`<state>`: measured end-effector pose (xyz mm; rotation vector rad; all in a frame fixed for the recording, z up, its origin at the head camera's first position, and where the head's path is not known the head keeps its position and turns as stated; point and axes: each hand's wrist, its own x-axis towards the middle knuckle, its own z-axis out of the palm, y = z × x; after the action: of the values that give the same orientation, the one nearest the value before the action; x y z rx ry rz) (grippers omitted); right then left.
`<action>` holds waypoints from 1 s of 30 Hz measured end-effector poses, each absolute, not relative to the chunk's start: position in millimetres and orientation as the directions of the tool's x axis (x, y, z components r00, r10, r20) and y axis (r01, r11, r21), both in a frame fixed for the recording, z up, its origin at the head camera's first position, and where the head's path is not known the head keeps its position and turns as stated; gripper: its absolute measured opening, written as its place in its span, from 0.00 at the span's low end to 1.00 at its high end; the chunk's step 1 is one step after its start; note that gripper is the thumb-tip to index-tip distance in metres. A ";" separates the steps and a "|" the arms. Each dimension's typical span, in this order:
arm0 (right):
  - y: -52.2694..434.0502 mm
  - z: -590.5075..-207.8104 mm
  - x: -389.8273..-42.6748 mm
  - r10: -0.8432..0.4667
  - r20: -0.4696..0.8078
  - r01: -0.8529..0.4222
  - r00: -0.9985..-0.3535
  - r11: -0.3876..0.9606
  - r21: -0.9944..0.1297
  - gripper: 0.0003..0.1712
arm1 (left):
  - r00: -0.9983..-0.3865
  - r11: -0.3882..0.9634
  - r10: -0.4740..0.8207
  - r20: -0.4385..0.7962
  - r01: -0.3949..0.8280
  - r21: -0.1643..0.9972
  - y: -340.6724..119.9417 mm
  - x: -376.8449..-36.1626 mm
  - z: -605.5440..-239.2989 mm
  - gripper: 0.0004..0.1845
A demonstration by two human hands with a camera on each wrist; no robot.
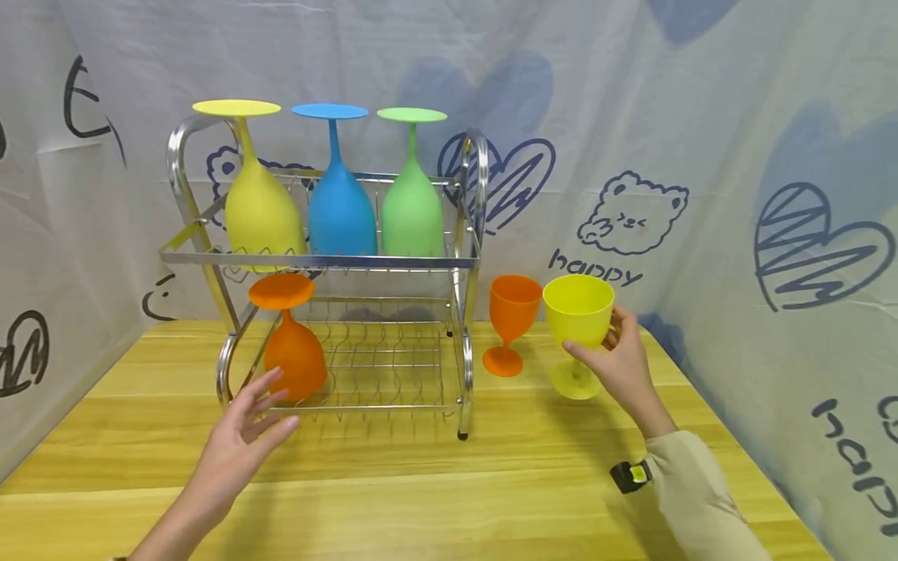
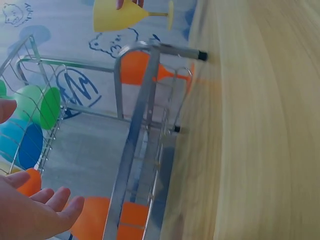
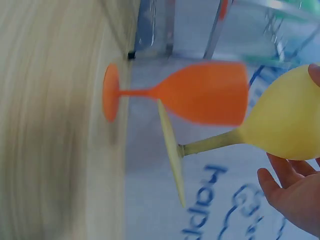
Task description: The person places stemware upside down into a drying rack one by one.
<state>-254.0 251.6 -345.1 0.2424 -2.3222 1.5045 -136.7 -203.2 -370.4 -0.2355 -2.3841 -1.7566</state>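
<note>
My right hand (image 1: 627, 368) grips the bowl of a yellow plastic goblet (image 1: 579, 315), thumb on the near side and fingers round the far right. The goblet is mouth up, and in the right wrist view its foot (image 3: 171, 152) hangs above the tabletop, slightly tilted. Just left of it stands an upright orange goblet (image 1: 514, 308). My left hand (image 1: 238, 432) is held with fingers spread, empty, in front of an upside-down orange goblet (image 1: 295, 362) on the rack's lower tier; its fingertips overlap that bowl in the head view.
A two-tier metal dish rack (image 1: 393, 263) stands on the wooden table (image 1: 421, 499). Upside down on its upper tier are a yellow goblet (image 1: 261, 206), a blue goblet (image 1: 341, 206) and a green goblet (image 1: 412, 206). A printed cloth (image 1: 631, 101) hangs behind and at both sides.
</note>
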 end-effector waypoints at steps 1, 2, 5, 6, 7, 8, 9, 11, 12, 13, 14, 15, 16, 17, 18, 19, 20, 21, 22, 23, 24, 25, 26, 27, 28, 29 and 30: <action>248.0 -342.7 -249.0 0.038 0.411 -0.358 -0.911 0.425 -0.832 0.50 | -0.970 0.273 0.031 0.240 0.239 0.932 -202.1 -136.9 -370.0 0.36; 244.1 -340.3 -244.0 0.024 0.434 -0.382 -0.901 0.433 -0.816 0.50 | -0.968 0.255 0.038 0.249 0.250 0.934 -201.1 -137.2 -369.3 0.36; 231.9 -334.7 -229.9 -0.014 0.486 -0.442 -0.874 0.440 -0.782 0.48 | -0.964 0.229 0.058 0.260 0.267 0.936 -197.2 -137.5 -365.2 0.35; 227.9 -333.4 -225.9 -0.029 0.500 -0.461 -0.866 0.435 -0.773 0.48 | -0.963 0.231 0.066 0.263 0.271 0.934 -195.5 -137.6 -363.6 0.35; 224.0 -332.7 -222.1 -0.046 0.512 -0.479 -0.858 0.430 -0.765 0.48 | -0.961 0.235 0.073 0.265 0.275 0.932 -193.5 -137.6 -362.1 0.36; 220.0 -332.2 -218.3 -0.062 0.523 -0.496 -0.850 0.426 -0.757 0.49 | -0.961 0.240 0.080 0.265 0.277 0.931 -191.1 -137.8 -360.3 0.36; 216.0 -332.3 -215.1 -0.079 0.532 -0.513 -0.843 0.417 -0.750 0.49 | -0.961 0.248 0.087 0.264 0.277 0.928 -188.4 -138.0 -358.7 0.37; 207.9 -332.8 -209.3 -0.114 0.546 -0.540 -0.830 0.409 -0.736 0.49 | -0.960 0.255 0.103 0.259 0.278 0.926 -182.5 -138.6 -356.2 0.38; 203.7 -333.4 -206.8 -0.133 0.552 -0.553 -0.823 0.409 -0.726 0.49 | -0.959 0.255 0.113 0.260 0.281 0.925 -179.5 -139.1 -355.3 0.38; 199.4 -334.2 -204.4 -0.150 0.556 -0.563 -0.817 0.414 -0.715 0.49 | -0.959 0.255 0.120 0.259 0.281 0.925 -176.3 -139.5 -354.4 0.39; 195.2 -335.1 -202.1 -0.167 0.561 -0.573 -0.811 0.420 -0.703 0.49 | -0.958 0.257 0.128 0.257 0.282 0.924 -173.3 -140.1 -353.4 0.39; 191.1 -336.1 -200.3 -0.185 0.566 -0.584 -0.804 0.425 -0.692 0.49 | -0.957 0.263 0.134 0.256 0.284 0.922 -170.3 -140.7 -352.6 0.40; 187.0 -337.2 -198.8 -0.202 0.568 -0.593 -0.798 0.433 -0.679 0.49 | -0.957 0.265 0.141 0.252 0.282 0.922 -167.5 -141.4 -352.1 0.41; 183.2 -338.7 -197.6 -0.221 0.569 -0.602 -0.792 0.440 -0.667 0.49 | -0.956 0.269 0.150 0.253 0.286 0.920 -164.8 -142.3 -351.5 0.42; 179.3 -340.2 -196.4 -0.240 0.569 -0.610 -0.786 0.443 -0.657 0.49 | -0.955 0.279 0.156 0.252 0.287 0.916 -162.2 -143.4 -351.2 0.42; 175.8 -341.9 -195.5 -0.256 0.566 -0.615 -0.784 0.447 -0.650 0.49 | -0.954 0.287 0.162 0.254 0.292 0.913 -159.8 -144.3 -351.0 0.43; 172.3 -343.7 -194.7 -0.274 0.563 -0.621 -0.780 0.447 -0.644 0.50 | -0.952 0.292 0.170 0.256 0.297 0.909 -157.7 -145.4 -351.1 0.43; 168.9 -345.3 -193.9 -0.293 0.557 -0.626 -0.777 0.449 -0.638 0.50 | -0.950 0.295 0.176 0.259 0.302 0.907 -155.6 -146.4 -351.4 0.44; 165.7 -346.9 -193.0 -0.312 0.550 -0.630 -0.775 0.454 -0.630 0.50 | -0.947 0.294 0.184 0.265 0.310 0.904 -153.8 -147.4 -351.9 0.44; 162.7 -348.4 -192.1 -0.330 0.543 -0.634 -0.773 0.458 -0.623 0.50 | -0.942 0.292 0.192 0.275 0.322 0.900 -152.1 -148.7 -352.4 0.44; 159.7 -349.8 -191.3 -0.347 0.537 -0.639 -0.769 0.466 -0.613 0.50 | -0.940 0.294 0.197 0.279 0.329 0.898 -150.6 -149.4 -353.1 0.44; 156.8 -351.0 -190.7 -0.361 0.531 -0.641 -0.766 0.478 -0.600 0.51 | -0.937 0.289 0.203 0.285 0.335 0.897 -149.1 -150.3 -353.6 0.44; 154.0 -352.1 -190.1 -0.374 0.525 -0.643 -0.765 0.490 -0.588 0.51 | -0.934 0.286 0.210 0.289 0.341 0.895 -147.8 -151.2 -353.9 0.44; 151.3 -353.0 -189.7 -0.386 0.519 -0.646 -0.763 0.499 -0.578 0.51 | -0.932 0.288 0.216 0.290 0.344 0.894 -146.4 -152.0 -354.1 0.45; 148.7 -354.1 -189.5 -0.398 0.511 -0.647 -0.762 0.505 -0.572 0.51 | -0.932 0.292 0.221 0.289 0.346 0.892 -145.1 -152.5 -354.1 0.45; 146.1 -355.0 -189.2 -0.409 0.503 -0.648 -0.762 0.511 -0.565 0.51 | -0.932 0.297 0.227 0.284 0.344 0.891 -143.8 -152.9 -354.2 0.46; 143.7 -355.6 -188.8 -0.421 0.496 -0.650 -0.759 0.514 -0.559 0.51 | -0.932 0.306 0.232 0.278 0.342 0.888 -142.4 -153.1 -354.2 0.46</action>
<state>-188.8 143.7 -355.6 0.8975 -2.4616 1.0949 -153.1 -142.4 -354.2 -0.5423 -2.4585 -1.7110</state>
